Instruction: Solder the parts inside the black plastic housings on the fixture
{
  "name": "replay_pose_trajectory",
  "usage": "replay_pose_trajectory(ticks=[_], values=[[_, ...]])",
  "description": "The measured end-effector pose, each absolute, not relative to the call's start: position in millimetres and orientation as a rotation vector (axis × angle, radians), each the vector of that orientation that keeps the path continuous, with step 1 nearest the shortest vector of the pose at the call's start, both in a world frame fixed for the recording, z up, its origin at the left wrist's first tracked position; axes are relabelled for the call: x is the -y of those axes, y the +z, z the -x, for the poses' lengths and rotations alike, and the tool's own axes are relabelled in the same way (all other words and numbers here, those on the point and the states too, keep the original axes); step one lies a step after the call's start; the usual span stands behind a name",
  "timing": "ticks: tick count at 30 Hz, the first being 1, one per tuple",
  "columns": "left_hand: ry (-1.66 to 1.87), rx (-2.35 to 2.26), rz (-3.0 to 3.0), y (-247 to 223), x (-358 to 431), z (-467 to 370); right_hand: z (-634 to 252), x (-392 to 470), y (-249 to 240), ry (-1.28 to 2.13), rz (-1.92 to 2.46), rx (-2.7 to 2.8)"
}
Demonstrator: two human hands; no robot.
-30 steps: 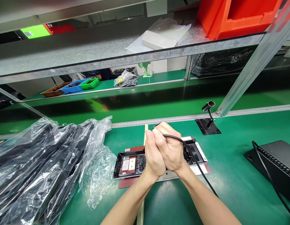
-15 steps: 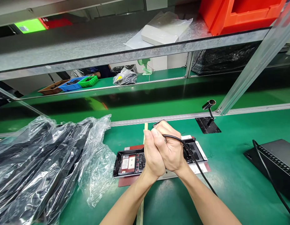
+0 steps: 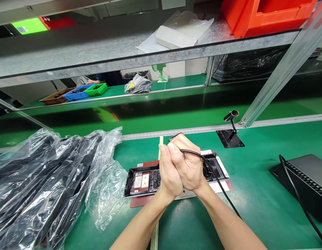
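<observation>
Both of my hands are clasped together above a black plastic housing [image 3: 130, 182], which lies open side up. My right hand [image 3: 190, 166] is closed around the end of a black cable [image 3: 217, 180]; whatever the cable joins is hidden in the grip. Pressed against it, my left hand [image 3: 171, 173] is also closed, and its contents cannot be seen. Beyond the fingers a small black piece with pale lettering [image 3: 174, 136] sticks out. Under the housing are a dark red sheet [image 3: 140, 202] and a pale plate [image 3: 187, 195].
Clear bags of black parts [image 3: 54, 184] cover the left side. A black stand with a tube [image 3: 231, 116] is behind on the right, near a black slotted case [image 3: 304, 180]. A metal shelf [image 3: 98, 62] crosses overhead, holding an orange bin [image 3: 270, 26]. Another person's arm shows beyond.
My hands keep the same clasped grip over the housing. The view has shifted very slightly. In the background, the other person's hand has come into sight near the coloured trays.
</observation>
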State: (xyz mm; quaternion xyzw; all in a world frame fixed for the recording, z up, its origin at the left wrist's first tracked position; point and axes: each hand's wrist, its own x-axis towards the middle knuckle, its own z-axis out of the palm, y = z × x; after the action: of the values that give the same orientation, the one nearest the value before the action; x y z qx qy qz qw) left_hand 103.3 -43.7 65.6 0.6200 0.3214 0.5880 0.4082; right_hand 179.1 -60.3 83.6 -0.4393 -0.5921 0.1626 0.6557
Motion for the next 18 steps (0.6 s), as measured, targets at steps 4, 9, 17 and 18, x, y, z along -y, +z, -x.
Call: replay_pose_trajectory(ticks=[4,9,17,18], values=[[1.478,-0.828,-1.558,63.7,42.7,-102.9,-179.5,59.8,83.7,0.366,0.984,1.343],[1.448,-0.866,-1.508,68.5,44.6,-103.0,-179.4,59.4,84.2,0.366,0.991,1.355],[1.543,-0.972,-1.438,76.2,43.5,-105.0,-178.4,60.6,84.5,0.374,0.991,1.345],[1.547,-0.977,-1.419,75.7,43.4,-105.3,-178.3,60.5,84.5,0.376,0.990,1.342]])
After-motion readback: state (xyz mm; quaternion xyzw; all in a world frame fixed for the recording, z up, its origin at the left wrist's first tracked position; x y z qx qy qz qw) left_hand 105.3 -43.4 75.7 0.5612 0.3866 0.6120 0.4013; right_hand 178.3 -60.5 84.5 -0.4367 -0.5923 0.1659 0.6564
